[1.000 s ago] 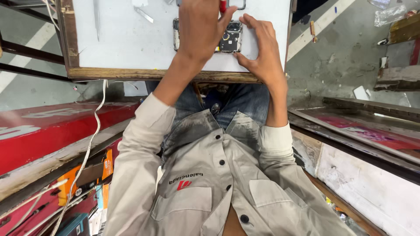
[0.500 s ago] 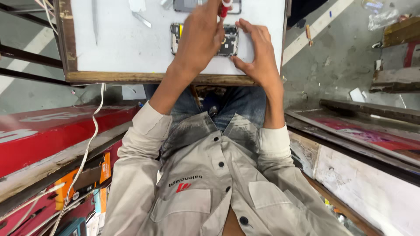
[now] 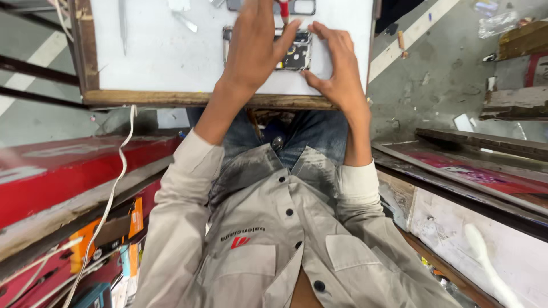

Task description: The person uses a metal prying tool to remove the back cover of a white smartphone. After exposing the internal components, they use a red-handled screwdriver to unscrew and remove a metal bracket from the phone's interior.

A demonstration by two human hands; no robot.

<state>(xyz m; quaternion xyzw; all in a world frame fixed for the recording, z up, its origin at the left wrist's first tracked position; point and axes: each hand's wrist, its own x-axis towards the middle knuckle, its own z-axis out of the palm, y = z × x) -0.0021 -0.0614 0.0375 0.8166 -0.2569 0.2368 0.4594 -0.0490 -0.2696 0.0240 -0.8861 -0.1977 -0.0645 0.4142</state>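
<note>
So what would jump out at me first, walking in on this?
Probably the two hands at the top of the view, working on an opened phone on a white board. The right hand covers the phone's left part and holds a red-handled tool, while the left hand steadies its right end. Below, the person's grey shirt fills the middle, with red panels to the left.

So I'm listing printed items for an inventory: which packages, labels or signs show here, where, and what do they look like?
Orange and white flat carded packages: lower left, stacked on edge below the red shelf.
Small red and white chest label: on the grey button shirt.
Red panel with pale print: right side, long and flat.
No lit screen; the opened phone lies between the hands.
</note>
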